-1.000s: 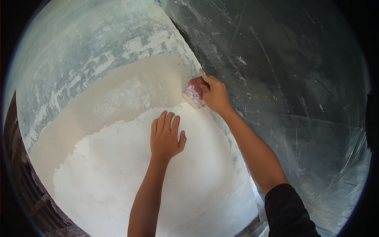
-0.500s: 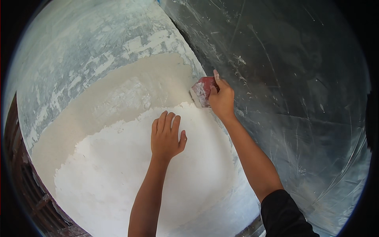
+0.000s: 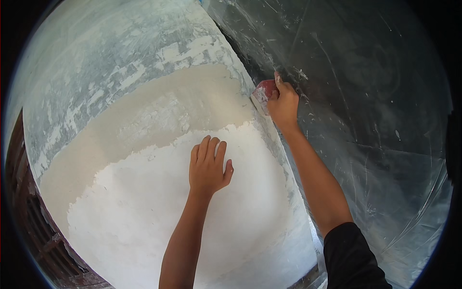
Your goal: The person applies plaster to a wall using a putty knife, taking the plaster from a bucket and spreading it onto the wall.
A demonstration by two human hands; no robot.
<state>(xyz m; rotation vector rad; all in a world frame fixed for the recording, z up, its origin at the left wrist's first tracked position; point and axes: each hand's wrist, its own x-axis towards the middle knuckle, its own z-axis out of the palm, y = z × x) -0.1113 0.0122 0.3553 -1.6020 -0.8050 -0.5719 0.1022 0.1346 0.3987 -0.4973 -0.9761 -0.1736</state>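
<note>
My right hand [image 3: 286, 107] grips a red putty scraper [image 3: 263, 92] smeared with white filler. Its edge is at the right border of a large pale panel [image 3: 159, 202], beside a dark gap. My left hand [image 3: 208, 167] lies palm down on the white part of that panel, fingers stretched and thumb apart, holding nothing. Beyond my fingers runs a beige, damp-looking band of filler [image 3: 101, 137] with a rough whitish patch [image 3: 159, 120] in it. Farther off, the panel is grey-green with streaks of white.
Dark plastic sheeting [image 3: 375, 106], creased and spotted with white, covers the right side next to the panel edge. At the lower left, a reddish-brown slatted frame [image 3: 45, 241] shows past the panel's curved-looking border.
My right hand has moved the scraper up and to the right, onto the panel's edge. My left hand stays flat on the white area, appearing slightly farther right in the picture.
</note>
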